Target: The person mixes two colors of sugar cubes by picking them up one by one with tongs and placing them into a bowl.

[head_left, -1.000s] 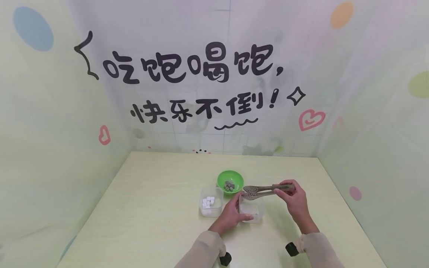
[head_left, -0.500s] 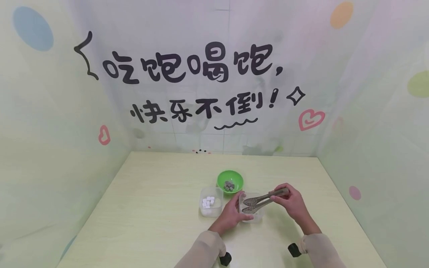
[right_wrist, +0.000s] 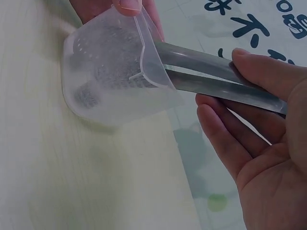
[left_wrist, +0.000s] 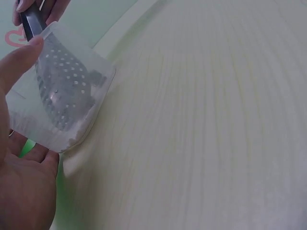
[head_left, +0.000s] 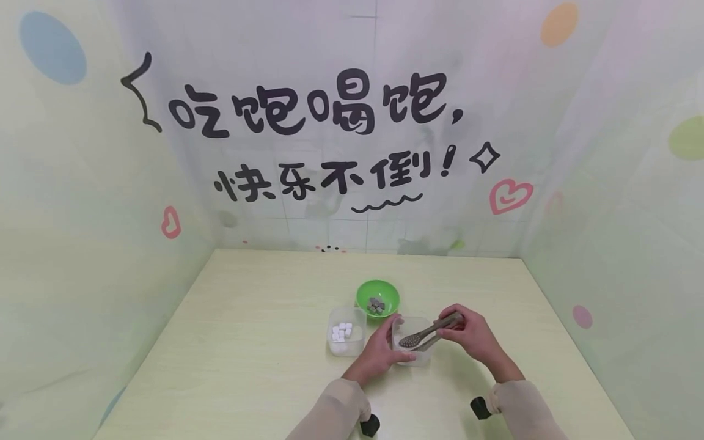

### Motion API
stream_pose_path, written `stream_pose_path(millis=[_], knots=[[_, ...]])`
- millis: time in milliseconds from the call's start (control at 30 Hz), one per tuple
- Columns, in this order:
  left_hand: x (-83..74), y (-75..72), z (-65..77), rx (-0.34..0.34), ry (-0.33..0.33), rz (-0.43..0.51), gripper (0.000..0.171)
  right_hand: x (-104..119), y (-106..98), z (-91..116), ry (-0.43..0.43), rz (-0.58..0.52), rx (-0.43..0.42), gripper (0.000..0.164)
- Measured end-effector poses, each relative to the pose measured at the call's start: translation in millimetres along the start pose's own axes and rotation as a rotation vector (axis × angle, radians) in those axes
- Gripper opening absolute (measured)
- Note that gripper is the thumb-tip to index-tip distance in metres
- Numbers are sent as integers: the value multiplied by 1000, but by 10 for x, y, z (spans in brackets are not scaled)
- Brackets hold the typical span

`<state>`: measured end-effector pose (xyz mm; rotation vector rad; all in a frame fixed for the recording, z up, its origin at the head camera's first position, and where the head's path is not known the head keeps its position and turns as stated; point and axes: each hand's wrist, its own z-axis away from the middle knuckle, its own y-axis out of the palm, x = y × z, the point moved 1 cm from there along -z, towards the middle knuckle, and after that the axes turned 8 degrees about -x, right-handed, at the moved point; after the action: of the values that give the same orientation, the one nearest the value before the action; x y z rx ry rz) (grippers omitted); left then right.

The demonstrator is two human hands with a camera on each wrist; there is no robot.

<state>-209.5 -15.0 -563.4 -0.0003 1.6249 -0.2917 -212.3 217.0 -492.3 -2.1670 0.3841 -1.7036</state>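
My left hand (head_left: 378, 349) holds a clear plastic box (head_left: 414, 358) on the table, thumb at its near side and fingers at its left. My right hand (head_left: 472, 333) grips metal tongs (head_left: 426, 334) by the handles, their perforated heads down inside this box. Through the cloudy wall in the right wrist view, a dark grey lump (right_wrist: 88, 96) shows near the tong tips; whether they pinch it I cannot tell. Left of my left hand stands another clear box (head_left: 357, 347) with several white cubes (head_left: 341, 332). Behind is a green bowl (head_left: 377, 288) holding several grey pieces (head_left: 376, 304).
The pale wooden table (head_left: 247, 342) meets a printed backdrop (head_left: 341, 232) at the back and on both sides. The second box and the green bowl stand close to my left hand.
My right hand has lowered the tongs from above the rim into the box and moved slightly left and nearer. The tong arms have come closer together. My left hand stays put.
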Motion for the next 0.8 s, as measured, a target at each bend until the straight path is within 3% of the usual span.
stream_pose_path(millis=[400, 667, 800], knots=[[-11, 2, 4, -5, 5, -22, 96, 466, -5, 143, -57, 76, 5, 18], [-34, -13, 15, 4, -5, -21, 97, 44, 36, 52, -38, 61, -38, 20], [-36, -10, 12, 6, -10, -20, 97, 30, 21, 38, -46, 40, -74, 20]])
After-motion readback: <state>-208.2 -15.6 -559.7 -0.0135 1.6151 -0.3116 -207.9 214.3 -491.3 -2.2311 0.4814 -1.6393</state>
